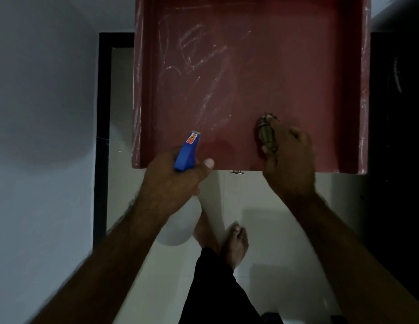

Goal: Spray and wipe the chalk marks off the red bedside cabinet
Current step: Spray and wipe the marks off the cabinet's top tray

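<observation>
The red bedside cabinet point(285, 66) fills the upper middle, seen from above, with raised side edges. White chalk marks point(199, 57) cover the left half of its top; the right half looks plain red. My left hand point(173, 178) grips a spray bottle point(187, 150) with a blue trigger head and a white body, its nozzle over the cabinet's front left part. My right hand point(290, 157) presses a bunched brownish cloth point(267, 134) on the top near the front right.
A pale wall point(40, 113) runs down the left with a black frame point(102, 136) beside the cabinet. A dark piece of furniture point(395, 113) stands to the right. My bare foot point(235, 244) and dark trouser leg are on the light tiled floor point(274, 230).
</observation>
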`<state>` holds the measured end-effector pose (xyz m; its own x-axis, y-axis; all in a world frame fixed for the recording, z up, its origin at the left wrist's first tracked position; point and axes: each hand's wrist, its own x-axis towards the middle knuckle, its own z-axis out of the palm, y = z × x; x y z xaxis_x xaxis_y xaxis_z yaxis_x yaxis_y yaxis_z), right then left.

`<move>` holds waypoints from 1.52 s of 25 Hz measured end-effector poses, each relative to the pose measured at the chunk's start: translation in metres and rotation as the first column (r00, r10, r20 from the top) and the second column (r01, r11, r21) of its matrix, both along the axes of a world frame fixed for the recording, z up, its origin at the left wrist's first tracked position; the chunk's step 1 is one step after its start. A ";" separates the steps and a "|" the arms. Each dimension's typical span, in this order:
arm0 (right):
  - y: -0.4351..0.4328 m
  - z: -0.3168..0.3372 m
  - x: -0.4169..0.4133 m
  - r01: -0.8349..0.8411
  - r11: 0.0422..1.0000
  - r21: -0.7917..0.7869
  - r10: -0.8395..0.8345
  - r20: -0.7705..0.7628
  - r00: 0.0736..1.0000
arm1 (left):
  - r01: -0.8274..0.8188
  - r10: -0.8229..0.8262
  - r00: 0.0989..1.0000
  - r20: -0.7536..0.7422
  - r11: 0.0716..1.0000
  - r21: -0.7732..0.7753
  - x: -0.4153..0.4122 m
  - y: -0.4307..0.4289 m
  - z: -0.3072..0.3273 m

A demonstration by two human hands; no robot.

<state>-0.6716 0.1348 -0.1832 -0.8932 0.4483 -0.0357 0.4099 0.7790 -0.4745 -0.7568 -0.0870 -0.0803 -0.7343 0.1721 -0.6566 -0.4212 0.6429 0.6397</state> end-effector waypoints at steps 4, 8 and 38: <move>-0.006 0.001 -0.001 0.023 1.000 -0.012 -0.023 0.008 1.000 | -0.002 0.002 1.000 0.014 1.000 -0.020 0.004 -0.005 -0.002; -0.005 0.002 -0.001 0.063 0.998 -0.005 -0.063 0.000 0.998 | 0.019 -0.019 1.000 0.016 1.000 -0.004 0.005 -0.006 -0.001; -0.079 0.011 -0.050 -0.019 1.000 0.004 0.019 0.034 0.999 | -0.001 0.003 0.999 -0.041 0.998 0.067 -0.050 -0.006 0.022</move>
